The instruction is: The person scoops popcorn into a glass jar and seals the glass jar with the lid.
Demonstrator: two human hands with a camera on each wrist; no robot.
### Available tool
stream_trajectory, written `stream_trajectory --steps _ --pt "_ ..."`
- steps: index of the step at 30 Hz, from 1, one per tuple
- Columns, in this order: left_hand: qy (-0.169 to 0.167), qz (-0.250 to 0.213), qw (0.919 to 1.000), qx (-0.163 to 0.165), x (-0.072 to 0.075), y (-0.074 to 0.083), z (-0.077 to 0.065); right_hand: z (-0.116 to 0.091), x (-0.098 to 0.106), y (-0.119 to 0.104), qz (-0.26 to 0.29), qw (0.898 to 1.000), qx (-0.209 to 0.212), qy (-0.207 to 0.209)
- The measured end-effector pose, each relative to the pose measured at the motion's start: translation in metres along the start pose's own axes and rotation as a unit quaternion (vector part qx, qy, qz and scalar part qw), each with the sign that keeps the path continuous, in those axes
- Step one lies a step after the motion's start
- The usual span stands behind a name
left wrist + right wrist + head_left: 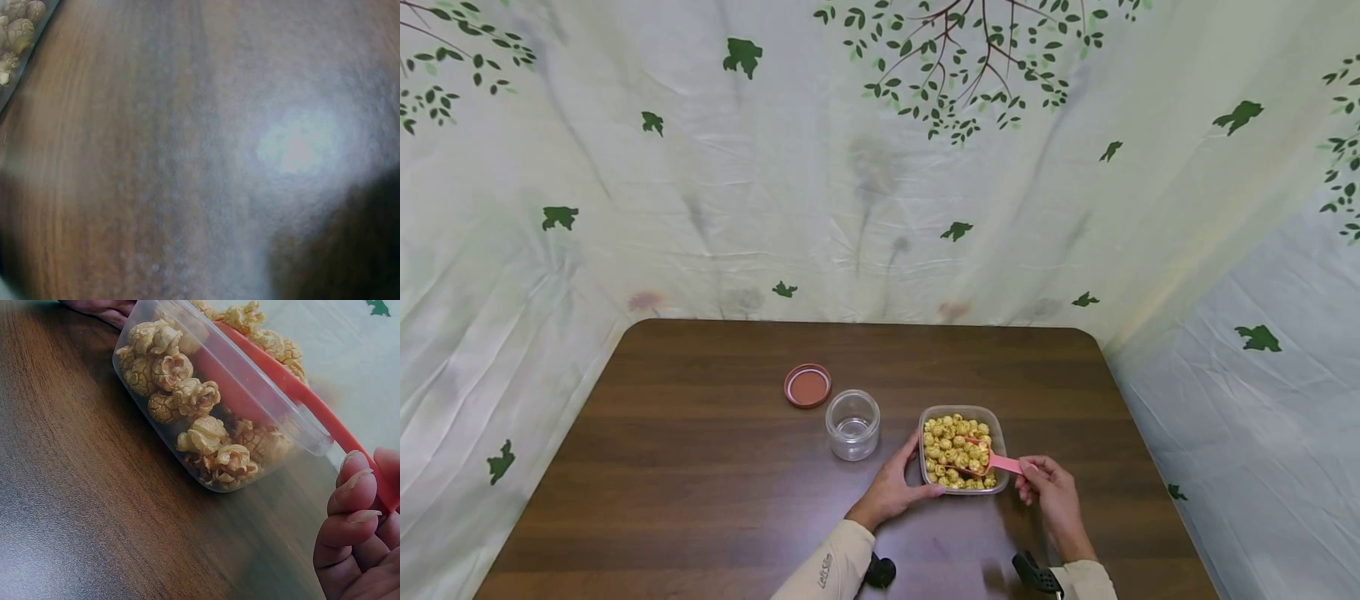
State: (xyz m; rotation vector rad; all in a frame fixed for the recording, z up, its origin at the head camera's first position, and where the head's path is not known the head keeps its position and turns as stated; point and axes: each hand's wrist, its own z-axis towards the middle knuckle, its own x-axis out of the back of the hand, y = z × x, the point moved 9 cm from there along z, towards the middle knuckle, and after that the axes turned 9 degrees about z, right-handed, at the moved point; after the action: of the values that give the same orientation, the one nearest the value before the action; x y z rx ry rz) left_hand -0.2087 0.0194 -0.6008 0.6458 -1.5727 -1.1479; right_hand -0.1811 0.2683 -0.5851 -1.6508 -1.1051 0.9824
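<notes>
while hands (891, 490) (1056, 498) grip, one scoop (1004, 463) — one tub (997, 432)

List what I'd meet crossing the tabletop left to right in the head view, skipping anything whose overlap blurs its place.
Red lid → clear jar → plastic container of popcorn → right hand.

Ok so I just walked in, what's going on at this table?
A person is working at a tub of popcorn. The left hand holds the tub at its near left corner, while the right hand grips the handle of a pink scoop, whose bowl is in among the popcorn. To the tub's left stands an open jar, with no popcorn showing in it. A lid lies just beyond the jar.
</notes>
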Motion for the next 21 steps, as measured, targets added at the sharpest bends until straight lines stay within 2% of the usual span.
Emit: stream_trajectory --steps 6,21 --pt "0.0 0.003 1.0 0.0 0.0 0.0002 0.0002 0.0007 0.0031 0.0036 0.006 1.0 -0.007 0.012" --pt "-0.002 0.018 0.9998 0.002 -0.0002 -0.0028 -0.0002 -0.0005 0.0046 0.0081 0.031 0.999 -0.019 0.01"
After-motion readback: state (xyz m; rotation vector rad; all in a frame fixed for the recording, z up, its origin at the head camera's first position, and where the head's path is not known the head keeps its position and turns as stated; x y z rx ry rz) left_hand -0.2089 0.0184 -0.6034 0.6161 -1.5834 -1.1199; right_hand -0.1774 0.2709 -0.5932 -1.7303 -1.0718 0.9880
